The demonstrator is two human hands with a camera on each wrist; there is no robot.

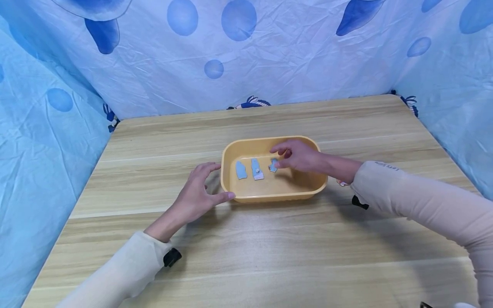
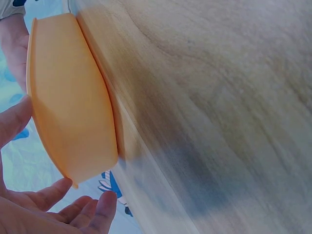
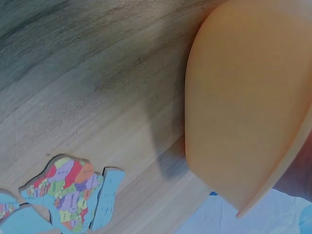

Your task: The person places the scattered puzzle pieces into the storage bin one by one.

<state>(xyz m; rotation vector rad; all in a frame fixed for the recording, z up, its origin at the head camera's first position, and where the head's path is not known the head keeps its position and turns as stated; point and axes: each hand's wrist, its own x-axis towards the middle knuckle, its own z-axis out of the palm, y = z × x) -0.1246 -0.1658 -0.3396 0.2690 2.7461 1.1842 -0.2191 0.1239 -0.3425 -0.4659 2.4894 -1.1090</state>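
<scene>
Head view: right hand's (image 1: 301, 156) thumb partly covers a blue piece (image 1: 272, 166); we can't confirm contact. Right sleeve (image 1: 420, 192) hides most of a coloured piece (image 1: 342, 183) at the tub's (image 1: 277, 198) 3 o'clock. We can't identify the white item (image 1: 464, 305), bottom-cropped at 4 o'clock. Wrist views crop the left hand (image 2: 36, 209) and map pieces (image 3: 70, 195), both 8 o'clock.

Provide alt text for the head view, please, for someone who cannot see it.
A person's right hand reaches into a yellow tray of small, mostly blue pieces on a wood-grain table; the left hand touches the tray's left end.
</scene>
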